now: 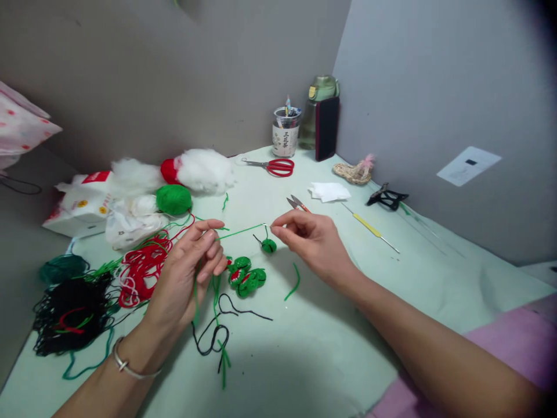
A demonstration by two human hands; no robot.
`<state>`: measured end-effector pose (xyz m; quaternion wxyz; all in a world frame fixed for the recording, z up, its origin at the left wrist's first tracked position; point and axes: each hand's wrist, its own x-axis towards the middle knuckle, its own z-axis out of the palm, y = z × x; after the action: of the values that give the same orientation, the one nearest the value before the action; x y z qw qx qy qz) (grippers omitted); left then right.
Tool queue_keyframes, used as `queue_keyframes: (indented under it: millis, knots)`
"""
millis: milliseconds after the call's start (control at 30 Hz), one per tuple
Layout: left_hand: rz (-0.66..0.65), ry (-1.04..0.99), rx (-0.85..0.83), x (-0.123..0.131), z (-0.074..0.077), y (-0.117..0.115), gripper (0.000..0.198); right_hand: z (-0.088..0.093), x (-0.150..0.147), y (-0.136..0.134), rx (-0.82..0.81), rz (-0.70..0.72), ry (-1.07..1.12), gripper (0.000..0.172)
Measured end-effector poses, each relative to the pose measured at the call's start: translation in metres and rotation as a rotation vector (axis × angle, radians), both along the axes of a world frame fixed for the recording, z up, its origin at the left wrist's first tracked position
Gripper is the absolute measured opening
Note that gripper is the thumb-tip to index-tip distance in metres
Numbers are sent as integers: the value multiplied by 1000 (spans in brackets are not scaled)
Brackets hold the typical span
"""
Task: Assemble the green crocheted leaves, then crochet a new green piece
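Observation:
My left hand [191,255] is closed with curled fingers round green yarn [239,233], and loose strands trail beneath it. The yarn runs taut across to my right hand [308,241], whose thumb and forefinger are pinched at its end. A small light tip shows at that pinch; I cannot make out what it belongs to. Just below, a small green crocheted piece [268,246] with a dark thread hangs from or sits under the yarn. Beside my left fingers lies a clump of green crocheted pieces [247,277] with red, white and black details.
Thread snips [297,203] lie behind my right hand, with a yellow-handled crochet hook [368,224] to the right. Red-handled scissors [278,167] and a pen cup [286,133] are at the back. Red yarn [143,267], black yarn [72,313] and white stuffing [204,169] crowd the left.

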<state>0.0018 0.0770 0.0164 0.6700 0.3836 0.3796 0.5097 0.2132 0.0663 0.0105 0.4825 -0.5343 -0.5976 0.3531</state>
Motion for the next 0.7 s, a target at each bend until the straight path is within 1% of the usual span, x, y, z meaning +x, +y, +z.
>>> queue_keyframes:
  millis: [100,200,267,333,367,433,500,533,567,633,700]
  knots:
    - [-63,66,2,-3,-2,2,7,5,7,4,-45,1,224,12]
    - [-113,228,47,-6,-7,4,10,9,14,8,-112,64,458,14]
    - [-103,409,149,-9,-10,6,11,11,18,9,-146,120,579,15]
    - [-121,618,298,-12,-12,9,14,13,21,9,-151,173,645,16]
    - [-160,713,383,-15,-13,10,19,14,22,8,-144,198,673,16]
    - [-287,856,540,-20,-17,13,32,16,24,8,-139,229,735,17]
    - [-418,915,633,-24,-22,16,41,16,24,9,-152,222,783,19]
    - [-463,927,650,-25,-25,16,42,16,24,9,-167,206,788,22]
    - [-476,935,646,-26,-26,17,41,14,23,10,-185,189,777,24]
    - [-434,933,588,-25,-26,16,33,12,22,11,-216,167,736,25]
    - [-356,888,478,-21,-20,13,24,9,20,12,-239,159,693,24]
